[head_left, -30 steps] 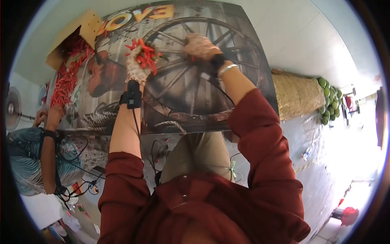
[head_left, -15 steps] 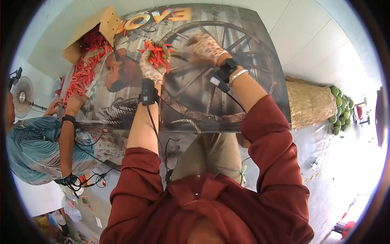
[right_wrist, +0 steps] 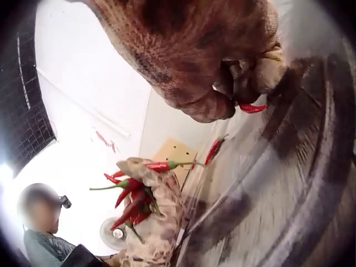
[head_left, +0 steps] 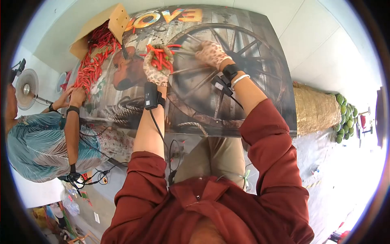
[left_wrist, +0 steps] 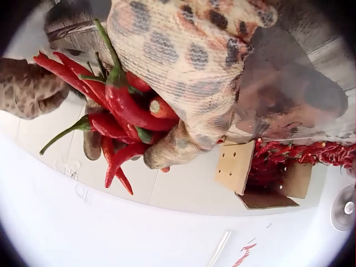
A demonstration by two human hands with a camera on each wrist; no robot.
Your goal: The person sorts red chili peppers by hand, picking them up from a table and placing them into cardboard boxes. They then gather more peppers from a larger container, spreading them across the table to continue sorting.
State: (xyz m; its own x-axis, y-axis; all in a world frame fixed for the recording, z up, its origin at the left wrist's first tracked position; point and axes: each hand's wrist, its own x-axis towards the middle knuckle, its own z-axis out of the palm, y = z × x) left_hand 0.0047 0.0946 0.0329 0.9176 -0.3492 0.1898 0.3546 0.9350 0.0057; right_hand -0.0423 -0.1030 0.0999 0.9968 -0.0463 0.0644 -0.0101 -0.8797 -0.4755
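My left hand [head_left: 156,75], in a spotted glove, is cupped palm up over the table [head_left: 227,87] and holds a bunch of red chili peppers [head_left: 162,61]. In the left wrist view, the thumb and fingers curl round the chilies [left_wrist: 130,108], whose green stems stick out several ways. To its right is my right hand [head_left: 213,55], also gloved, low over the printed wheel. The right wrist view shows its fingers curled, with the red end of a chili pepper [right_wrist: 253,108] poking out at the fingertips. Another chili [right_wrist: 214,150] lies beyond on the tabletop.
At the back left, a cardboard box [head_left: 118,26] lies on its side, red chilies [head_left: 91,71] spilling from it. Another person [head_left: 53,142] has both hands at that pile. A fan [head_left: 27,87] stands behind them. Right of the table are a woven bundle [head_left: 317,110] and green round fruit [head_left: 345,120].
The head view has swung, so the table sits further right in it. My left fingers now cup the chilies more closely. The right hand stays over the wheel print, now less blurred.
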